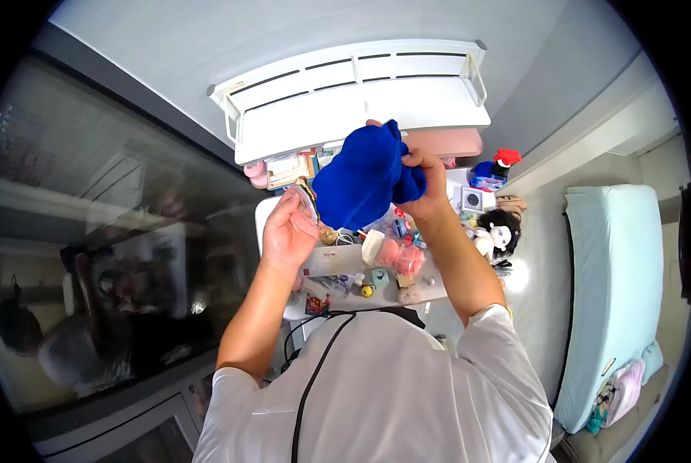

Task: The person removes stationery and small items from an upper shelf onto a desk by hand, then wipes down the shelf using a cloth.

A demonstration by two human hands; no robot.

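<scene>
A bright blue cloth item (357, 181) is held up over the cluttered desk. My right hand (426, 181) grips its bunched right side, with the fingers partly behind the folds. To the left of the cloth, my left hand (290, 231) is closed on a small clear packet (307, 202) with a yellow and dark edge. The packet sits close beside the blue cloth; whether they touch is unclear.
A white shelf (307, 116) stands at the back of the desk. Pink plastic-wrapped things (399, 256), a white box (334, 261) and a black-haired doll (502, 233) lie below and right. A pale green bed (611, 293) is at far right.
</scene>
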